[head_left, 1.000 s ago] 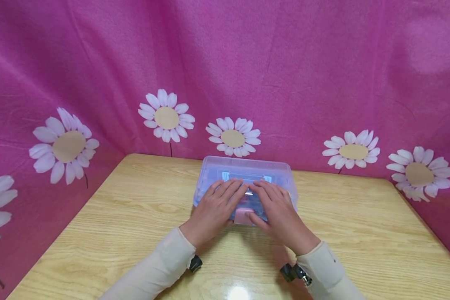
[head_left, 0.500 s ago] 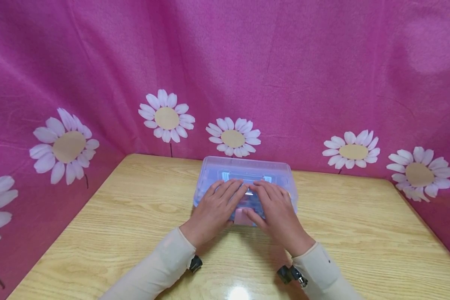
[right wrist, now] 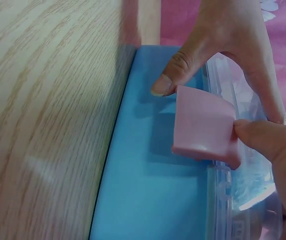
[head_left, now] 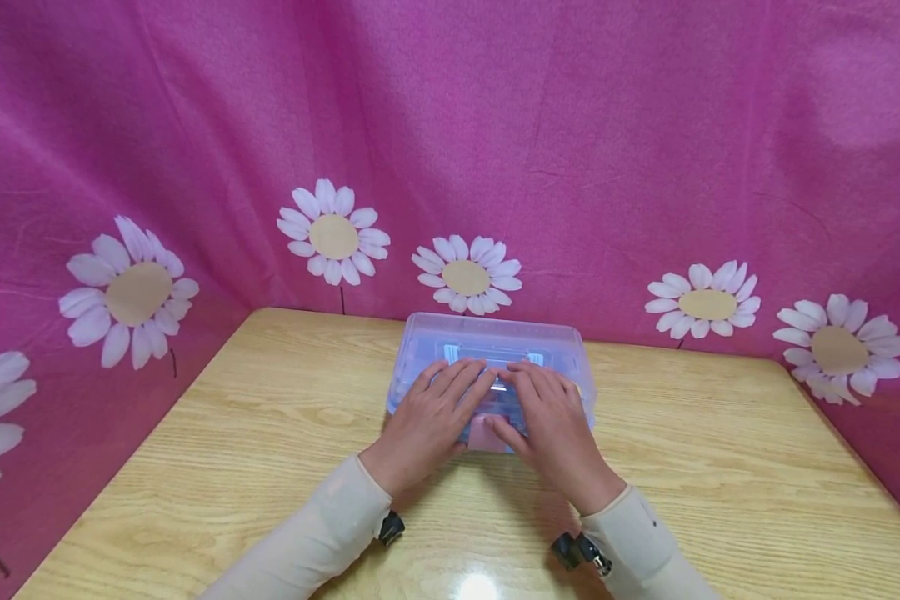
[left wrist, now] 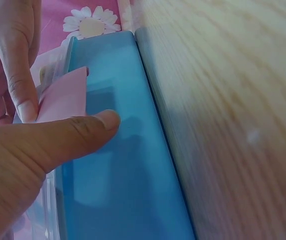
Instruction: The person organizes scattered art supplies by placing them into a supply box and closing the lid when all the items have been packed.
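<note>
A plastic box with a clear lid (head_left: 495,332) and a blue base (left wrist: 123,170) lies on the table in the head view. On its front is a pink latch (head_left: 487,433), which stands out from the blue wall in the right wrist view. My left hand (head_left: 426,418) rests its fingers on the lid's left part, its thumb (right wrist: 175,75) beside the latch's edge. From the right, my right hand (head_left: 558,429) lays its fingers on the lid, and its thumb (right wrist: 263,136) touches the upper part of the latch (right wrist: 204,122). The box's contents are too blurred to tell.
The wooden table (head_left: 270,400) reaches back to a pink curtain (head_left: 585,167) with white flowers. The box sits near the table's back edge. Small black cameras (head_left: 392,527) are worn on both wrists.
My right hand's wrist has shifted slightly left, and its thumb has moved a little on the latch. My left hand and the box have stayed in place.
</note>
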Available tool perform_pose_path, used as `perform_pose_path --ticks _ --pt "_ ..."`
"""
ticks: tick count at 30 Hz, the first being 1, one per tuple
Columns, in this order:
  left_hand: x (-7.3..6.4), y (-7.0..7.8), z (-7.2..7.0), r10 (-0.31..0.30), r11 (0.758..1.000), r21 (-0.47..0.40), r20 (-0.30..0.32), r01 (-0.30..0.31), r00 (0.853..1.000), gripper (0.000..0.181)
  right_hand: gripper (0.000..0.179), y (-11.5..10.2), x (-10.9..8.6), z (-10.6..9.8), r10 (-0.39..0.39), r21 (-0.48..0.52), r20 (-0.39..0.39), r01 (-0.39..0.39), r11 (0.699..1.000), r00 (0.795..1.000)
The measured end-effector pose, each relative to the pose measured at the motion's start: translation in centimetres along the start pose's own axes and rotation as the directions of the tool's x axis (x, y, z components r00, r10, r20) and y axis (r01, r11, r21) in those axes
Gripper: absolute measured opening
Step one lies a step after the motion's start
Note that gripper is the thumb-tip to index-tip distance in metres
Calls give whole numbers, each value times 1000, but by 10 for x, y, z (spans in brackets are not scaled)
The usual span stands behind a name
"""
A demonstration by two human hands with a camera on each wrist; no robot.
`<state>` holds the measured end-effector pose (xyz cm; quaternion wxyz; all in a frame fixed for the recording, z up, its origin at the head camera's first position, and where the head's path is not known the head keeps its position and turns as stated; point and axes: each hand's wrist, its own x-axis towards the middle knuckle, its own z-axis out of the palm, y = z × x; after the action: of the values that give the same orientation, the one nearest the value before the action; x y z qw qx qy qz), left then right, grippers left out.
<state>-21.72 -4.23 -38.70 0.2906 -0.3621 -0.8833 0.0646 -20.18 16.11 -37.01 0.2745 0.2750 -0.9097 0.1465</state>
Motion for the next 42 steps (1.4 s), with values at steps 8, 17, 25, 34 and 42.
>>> perform_pose_path --ticks 8,17,25,34,42 --pt "0 0 1 7 1000 -1 -18 -7 1000 115 60 -1 0 -1 21 -2 20 -21 1000 1000" --pt "0 -1 -1 8 1000 -15 0 -8 1000 117 60 -1 1 -1 13 -11 13 -13 1000 1000" --pt "1 0 -1 9 998 -62 -8 -9 1000 112 61 -1 0 0 13 -25 13 -13 1000 1000" --pt "1 0 0 8 998 -63 -15 -9 1000 110 61 -1 0 1 -3 -33 -14 3 999 1000" --pt "1 0 -1 4 1000 -20 0 -4 1000 106 61 -1 0 1 10 -26 5 -10 1000 1000"
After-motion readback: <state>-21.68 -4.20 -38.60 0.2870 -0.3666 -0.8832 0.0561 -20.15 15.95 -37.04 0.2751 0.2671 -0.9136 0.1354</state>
